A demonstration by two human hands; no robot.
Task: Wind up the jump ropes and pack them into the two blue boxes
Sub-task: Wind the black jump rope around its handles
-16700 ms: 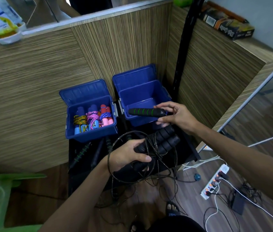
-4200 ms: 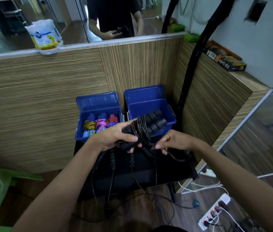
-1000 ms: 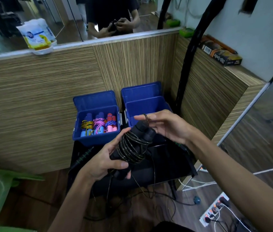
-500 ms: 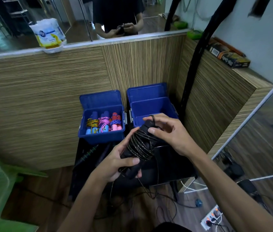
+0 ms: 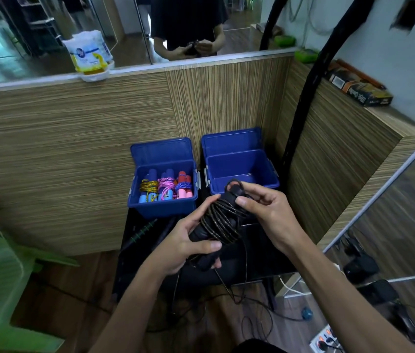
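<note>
Loose black cord (image 5: 245,271) is still seen trailing below the hands to the floor (image 5: 79,304), but less slack than a few seconds ago; most has been taken up into coils. The black jump rope bundle (image 5: 220,222) is held over the dark worktop (image 5: 265,253), just in front of the right blue box (image 5: 242,171). The left hand (image 5: 188,245) is clamped around the lower handle ends, fingers closed on the bundle. The right hand (image 5: 265,207) has been shifted from wrapping to the top of the bundle, where a small end loop is pinched between thumb and fingers (image 5: 242,200). Judged: winding is nearly finished and the tail is being tucked or secured; the drop into the box comes next. A green-ribbed handle (image 5: 141,231) of another rope is left lying on the worktop, so more winding remains. Further back, the left blue box (image 5: 163,184) is seen already packed with three coloured wound ropes (image 5: 165,189), unchanged. The right blue box is open and looks empty, lid up against the wood panel wall (image 5: 74,138).
</note>
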